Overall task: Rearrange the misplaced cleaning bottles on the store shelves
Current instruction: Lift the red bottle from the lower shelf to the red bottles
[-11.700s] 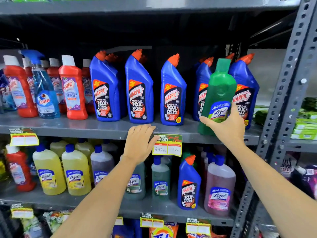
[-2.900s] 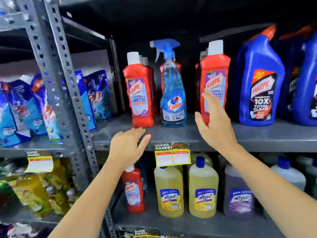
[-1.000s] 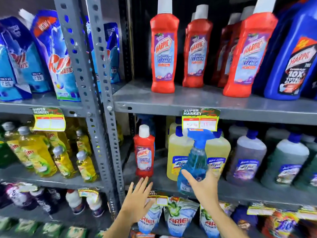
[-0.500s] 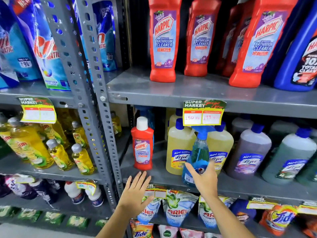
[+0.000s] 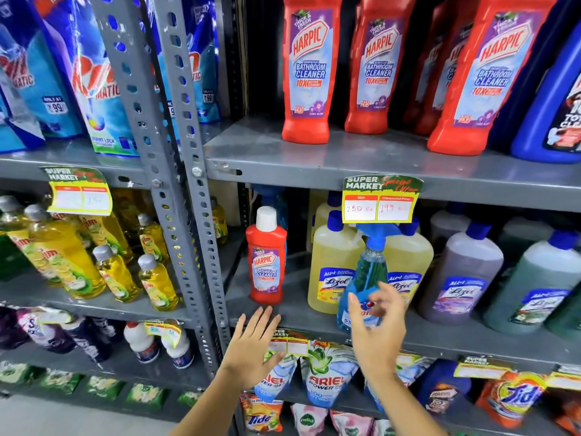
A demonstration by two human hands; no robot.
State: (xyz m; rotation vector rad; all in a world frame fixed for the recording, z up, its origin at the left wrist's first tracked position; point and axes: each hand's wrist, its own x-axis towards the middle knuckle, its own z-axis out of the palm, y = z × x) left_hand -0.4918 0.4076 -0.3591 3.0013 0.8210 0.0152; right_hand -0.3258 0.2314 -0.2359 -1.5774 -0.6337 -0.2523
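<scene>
Spray bottle (image 5: 366, 275) upright on shelf, right hand (image 5: 377, 328) just before it, fingers spread

We see bright, even light on the shelf fronts, dark recesses behind, wide-angle bowing toward three and nine o'clock, and motion blur on the right hand (image 5: 375, 328).

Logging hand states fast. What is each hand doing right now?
Left hand: open, empty, fingers spread.
Right hand: open, by the blue spray bottle, not gripping it.
</scene>
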